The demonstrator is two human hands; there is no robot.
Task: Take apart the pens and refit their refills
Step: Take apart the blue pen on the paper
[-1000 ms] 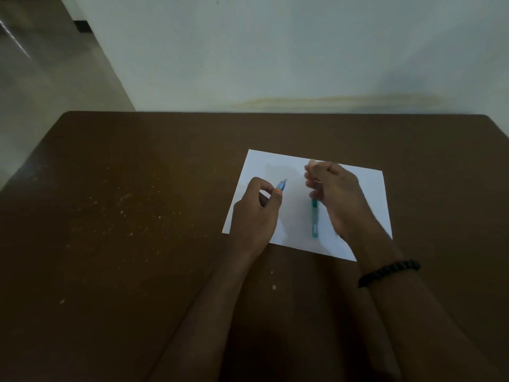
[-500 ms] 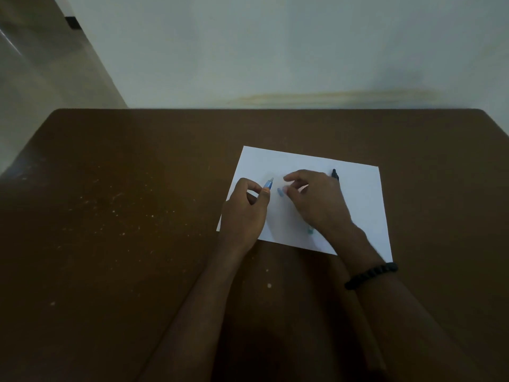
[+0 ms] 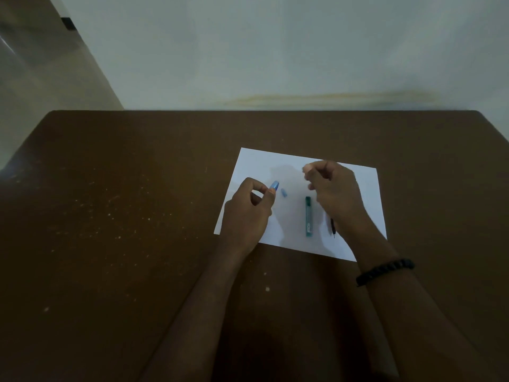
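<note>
My left hand (image 3: 246, 213) grips a light blue pen barrel (image 3: 274, 185), whose end sticks out between thumb and forefinger. A small light blue pen piece (image 3: 283, 192) lies loose on the white paper (image 3: 256, 166), just right of that end. A green pen (image 3: 308, 216) lies lengthwise on the sheet between my hands. My right hand (image 3: 337, 194) hovers over the paper with curled fingers, and I see nothing in them. A thin black pen (image 3: 332, 229) pokes out from under my right wrist, the rest of it hidden.
The paper lies right of centre on a dark brown table (image 3: 124, 216) speckled with pale crumbs. A pale wall (image 3: 275, 51) runs right behind the far edge. A black bead bracelet (image 3: 385, 271) circles my right wrist.
My right hand reached to the spot beside the blue barrel, left the small blue piece on the paper, then drew back up and to the right. The green pen is uncovered again.
</note>
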